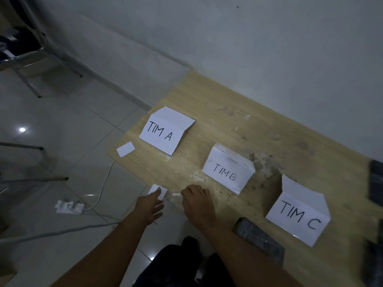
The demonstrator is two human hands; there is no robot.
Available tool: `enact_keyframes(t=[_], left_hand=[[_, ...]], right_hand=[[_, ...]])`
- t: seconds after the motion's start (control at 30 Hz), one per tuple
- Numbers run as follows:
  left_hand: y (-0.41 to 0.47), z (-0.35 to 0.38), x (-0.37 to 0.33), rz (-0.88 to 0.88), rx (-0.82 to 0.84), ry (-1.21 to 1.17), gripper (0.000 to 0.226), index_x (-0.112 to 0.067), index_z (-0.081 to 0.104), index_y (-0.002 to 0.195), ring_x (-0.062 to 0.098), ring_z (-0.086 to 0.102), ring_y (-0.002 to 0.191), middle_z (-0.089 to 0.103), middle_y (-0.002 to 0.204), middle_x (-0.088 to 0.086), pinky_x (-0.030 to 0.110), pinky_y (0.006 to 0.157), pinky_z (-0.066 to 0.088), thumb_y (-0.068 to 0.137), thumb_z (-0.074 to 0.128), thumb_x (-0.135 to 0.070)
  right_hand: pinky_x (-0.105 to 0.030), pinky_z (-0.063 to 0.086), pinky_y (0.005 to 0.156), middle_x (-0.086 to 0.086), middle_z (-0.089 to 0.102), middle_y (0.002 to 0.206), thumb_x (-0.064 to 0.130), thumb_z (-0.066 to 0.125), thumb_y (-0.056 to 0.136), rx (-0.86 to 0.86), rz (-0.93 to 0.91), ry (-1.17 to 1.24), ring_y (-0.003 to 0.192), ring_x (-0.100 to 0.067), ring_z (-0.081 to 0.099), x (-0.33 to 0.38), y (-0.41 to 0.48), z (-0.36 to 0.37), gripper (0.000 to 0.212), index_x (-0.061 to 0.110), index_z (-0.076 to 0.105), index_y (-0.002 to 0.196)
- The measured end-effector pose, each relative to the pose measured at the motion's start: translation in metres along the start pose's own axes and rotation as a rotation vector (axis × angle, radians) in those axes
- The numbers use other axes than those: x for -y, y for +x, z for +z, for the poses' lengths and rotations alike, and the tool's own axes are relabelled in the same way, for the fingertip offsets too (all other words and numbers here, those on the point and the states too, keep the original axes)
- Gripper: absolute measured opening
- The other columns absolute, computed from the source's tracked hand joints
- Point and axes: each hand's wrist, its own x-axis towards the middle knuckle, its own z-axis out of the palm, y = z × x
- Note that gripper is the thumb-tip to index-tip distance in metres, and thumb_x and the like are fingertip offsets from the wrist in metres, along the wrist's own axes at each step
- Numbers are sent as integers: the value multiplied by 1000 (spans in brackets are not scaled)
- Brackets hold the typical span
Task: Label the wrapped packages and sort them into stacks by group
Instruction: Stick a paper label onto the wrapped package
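Note:
Three folded white paper signs stand on the wooden table (207,94): TIM A (165,130) at the left, TIM B (228,168) in the middle, TIM C (298,212) at the right. My left hand (150,206) reaches to a small white label (158,191) at the table's near-left edge, a fingertip touching it. My right hand (196,200) lies just to its right, fingers curled by a small white strip (176,195). A dark wrapped package (259,238) sits beside my right forearm.
Another blank white label (125,149) lies near the table's left corner. More dark packages (376,183) show blurred at the right edge. On the tiled floor are a white power strip (69,207) with cables and metal chair legs (31,85). A wall backs the table.

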Motion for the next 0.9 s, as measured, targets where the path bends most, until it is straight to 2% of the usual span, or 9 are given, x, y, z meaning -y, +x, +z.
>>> enact_keyframes(t=[0.17,0.23,0.33,0.43,0.5,0.6,0.7,0.77,0.9], left_hand=[[8,17,1,131,-75,5,30,4,63,106,27,62,98,66,110,18,35,68,51,85,71,-15],[9,24,0,182,-74,39,26,0,63,103,28,61,90,67,101,18,36,74,50,84,72,-14],[8,37,-1,180,-33,28,15,-2,63,81,25,55,76,64,77,14,39,73,48,84,73,-12],[8,49,-1,174,-16,14,15,0,66,75,27,59,73,66,74,14,38,75,52,82,74,-10],[11,56,0,200,-17,48,19,4,67,83,31,66,79,69,83,19,45,81,56,78,77,-12],[18,63,6,230,-4,89,30,6,69,90,34,69,82,71,89,23,51,79,58,74,80,-17],[39,67,18,240,16,74,52,-1,63,102,36,70,82,70,94,24,53,73,59,60,84,-24],[38,69,21,234,46,29,59,-3,56,113,36,70,85,69,99,26,56,74,58,63,83,-18],[-4,73,13,253,92,-27,59,-2,48,128,33,68,90,66,107,26,42,75,58,77,77,-7]], right_hand=[[-32,38,66,4,59,84,16,62,77,-25,63,21,77,-20,57,-13,-13,-5,10,23,63,84],[-33,43,63,4,61,83,15,66,76,-47,143,51,77,-21,59,-17,-17,-11,10,23,63,82],[-35,46,65,4,62,82,19,55,86,-87,256,131,77,-21,59,-19,-19,-24,10,23,62,81],[-36,48,65,3,61,80,24,43,89,-118,300,157,75,-22,59,-24,-20,-33,20,21,60,79],[-37,48,65,1,59,81,25,42,89,-139,317,184,75,-23,59,-26,-25,-34,20,20,59,80],[-37,44,67,-1,57,81,21,46,88,-158,342,214,74,-24,57,-28,-32,-33,14,18,58,80],[-34,30,67,0,54,77,16,58,83,-166,304,41,71,-25,56,-31,-37,-30,6,18,56,78],[-36,32,69,1,56,81,20,63,79,-172,252,-28,76,-25,57,-32,-39,-31,5,20,59,83],[-37,44,74,4,63,99,43,58,79,-144,190,-43,90,-19,57,-27,-39,-41,28,27,64,101]])
